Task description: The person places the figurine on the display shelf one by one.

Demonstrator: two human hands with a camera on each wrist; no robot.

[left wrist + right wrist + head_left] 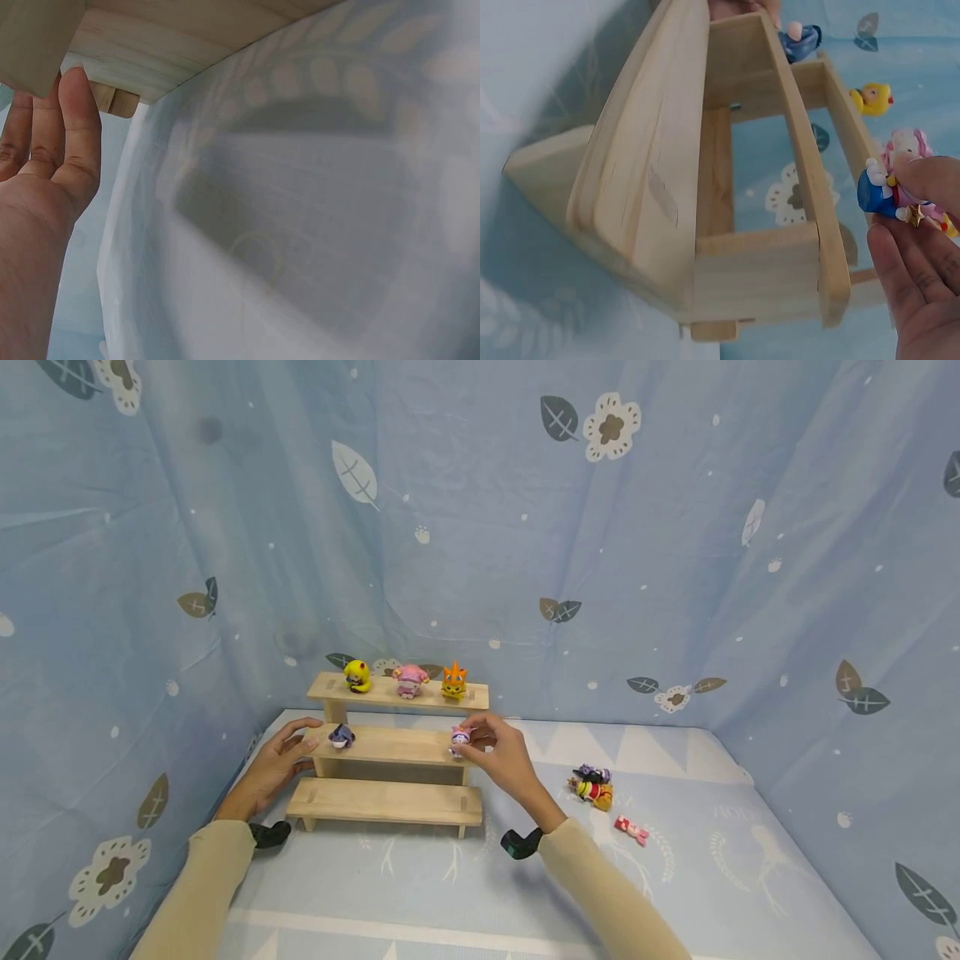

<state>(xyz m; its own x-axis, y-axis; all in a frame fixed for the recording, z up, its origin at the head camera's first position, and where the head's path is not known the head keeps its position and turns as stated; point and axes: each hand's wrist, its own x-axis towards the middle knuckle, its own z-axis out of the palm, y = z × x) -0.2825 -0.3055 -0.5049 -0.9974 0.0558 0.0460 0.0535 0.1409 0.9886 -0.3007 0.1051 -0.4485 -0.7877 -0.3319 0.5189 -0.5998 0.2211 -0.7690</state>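
Observation:
My right hand [501, 752] pinches a small pink, white and purple figurine [459, 737] between thumb and fingers at the right end of the stand's middle shelf [397, 744]. In the right wrist view the figurine's blue base [874, 195] points toward that shelf, with a gap between them. My left hand [276, 766] grips the left end of the middle shelf; in the left wrist view its fingertips go behind the wood. A purple-blue donkey figurine [342, 737] sits beside it on that shelf. The three-tier wooden stand's lowest shelf [386, 801] is bare.
On the top shelf stand a yellow figurine [357, 677], a pink-hooded figurine [410, 681] and an orange spiky figurine [453, 681]. Right of the stand, several figurines [592, 789] lie clustered on the patterned cloth, a red-and-pink one [632, 830] nearby. Blue curtains [480, 527] enclose the table.

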